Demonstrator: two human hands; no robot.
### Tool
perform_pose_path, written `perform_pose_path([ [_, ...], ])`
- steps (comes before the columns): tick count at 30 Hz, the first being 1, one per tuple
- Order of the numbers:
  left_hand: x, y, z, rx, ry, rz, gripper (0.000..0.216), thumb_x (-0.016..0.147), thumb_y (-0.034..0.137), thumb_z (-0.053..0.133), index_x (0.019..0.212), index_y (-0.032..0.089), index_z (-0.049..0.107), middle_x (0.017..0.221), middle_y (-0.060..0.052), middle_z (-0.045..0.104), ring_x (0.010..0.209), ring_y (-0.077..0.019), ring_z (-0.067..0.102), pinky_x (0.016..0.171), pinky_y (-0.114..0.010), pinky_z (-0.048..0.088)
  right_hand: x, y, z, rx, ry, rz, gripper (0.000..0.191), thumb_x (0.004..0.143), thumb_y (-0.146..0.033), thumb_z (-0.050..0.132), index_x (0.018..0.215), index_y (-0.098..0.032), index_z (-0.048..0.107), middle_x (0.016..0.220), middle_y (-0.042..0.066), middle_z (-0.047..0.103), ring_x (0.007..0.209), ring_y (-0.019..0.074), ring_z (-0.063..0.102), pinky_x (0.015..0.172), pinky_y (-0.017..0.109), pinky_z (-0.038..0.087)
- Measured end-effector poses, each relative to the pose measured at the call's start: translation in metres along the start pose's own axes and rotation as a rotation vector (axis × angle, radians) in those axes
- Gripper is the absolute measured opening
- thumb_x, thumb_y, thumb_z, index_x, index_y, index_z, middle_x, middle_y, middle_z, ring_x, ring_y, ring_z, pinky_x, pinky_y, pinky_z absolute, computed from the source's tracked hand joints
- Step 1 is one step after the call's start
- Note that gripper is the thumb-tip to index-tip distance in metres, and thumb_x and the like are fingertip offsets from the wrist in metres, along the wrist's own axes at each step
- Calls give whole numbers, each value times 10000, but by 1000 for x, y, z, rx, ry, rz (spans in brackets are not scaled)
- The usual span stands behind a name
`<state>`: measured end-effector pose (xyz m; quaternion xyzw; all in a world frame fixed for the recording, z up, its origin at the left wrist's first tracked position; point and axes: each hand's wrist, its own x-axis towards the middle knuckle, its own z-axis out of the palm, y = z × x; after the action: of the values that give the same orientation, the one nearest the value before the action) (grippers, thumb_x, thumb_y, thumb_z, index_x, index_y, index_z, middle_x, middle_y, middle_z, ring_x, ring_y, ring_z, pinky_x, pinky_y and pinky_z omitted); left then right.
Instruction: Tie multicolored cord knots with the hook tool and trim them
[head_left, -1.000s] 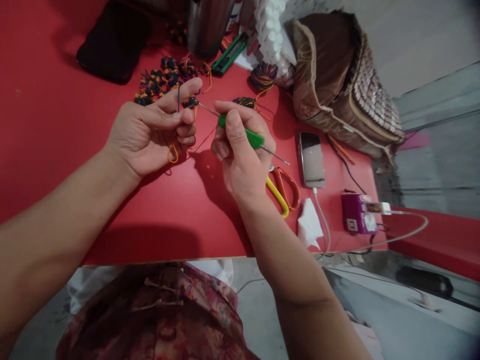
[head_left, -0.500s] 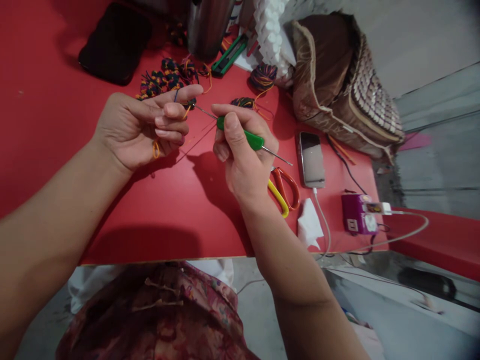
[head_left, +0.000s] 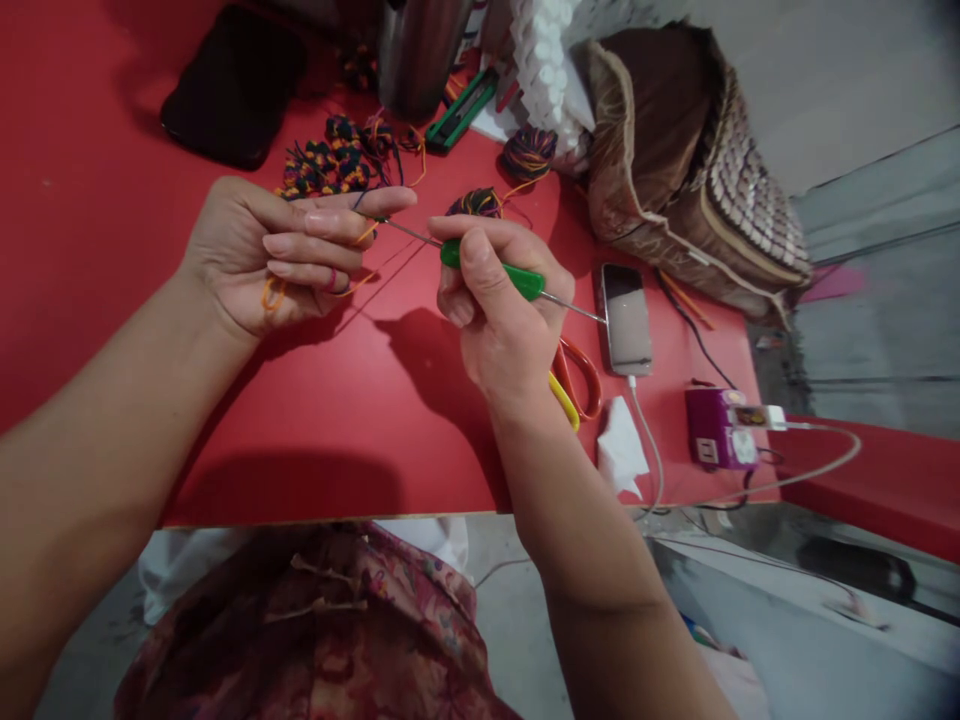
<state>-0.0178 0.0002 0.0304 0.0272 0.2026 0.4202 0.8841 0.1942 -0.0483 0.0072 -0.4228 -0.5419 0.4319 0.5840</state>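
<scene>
My right hand (head_left: 514,305) is closed around the green handle of a crochet hook (head_left: 525,281), whose thin metal shaft points left toward my other hand. At the hook's tip, dark and orange yarn (head_left: 366,233) meets the fingers of my left hand (head_left: 262,255). That hand is closed on the yarn, its index finger stretched out and the other fingers curled. An orange loop of yarn lies against the palm. Just beyond the left fingers, small knotted pieces of dark and orange yarn (head_left: 326,160) lie on the red table (head_left: 315,440).
Two yarn balls (head_left: 529,153) lie beyond my right hand, near a green cutter (head_left: 461,110) and a metal cylinder (head_left: 420,55). Scissors (head_left: 577,375), a plugged-in phone (head_left: 626,320), white paper (head_left: 621,445), a purple adapter (head_left: 720,430) and a brown bag (head_left: 652,140) are to the right.
My right hand and the hook have shifted slightly right and down. The left fingers have curled further in, and the orange loop has moved toward the palm.
</scene>
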Motion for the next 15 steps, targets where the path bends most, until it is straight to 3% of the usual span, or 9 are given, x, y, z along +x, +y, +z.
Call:
perform_pose_path([
  [7,1,2,1,23,44,-1,1023,910,-3,453,1905,31,218,599,20,520,316,-64,382,288,-91,275,2,-2,2,117,6,-7,137,1037,-471,868,1002,-359,938,704,-9,622,577,147,454,529,348,381],
  [10,2,2,-1,42,9,-18,993,910,-2,510,1878,2,286,582,19,537,332,-71,358,305,-120,298,3,-3,2,195,-22,-10,127,1052,-394,856,978,-350,949,687,-21,612,529,119,365,507,337,327],
  [15,5,3,-8,62,-79,-60,1051,856,10,567,1862,-48,270,577,-1,585,374,-108,450,360,-155,392,7,-4,0,212,-3,38,113,976,-455,899,926,-357,923,647,-41,547,493,115,251,452,333,292],
])
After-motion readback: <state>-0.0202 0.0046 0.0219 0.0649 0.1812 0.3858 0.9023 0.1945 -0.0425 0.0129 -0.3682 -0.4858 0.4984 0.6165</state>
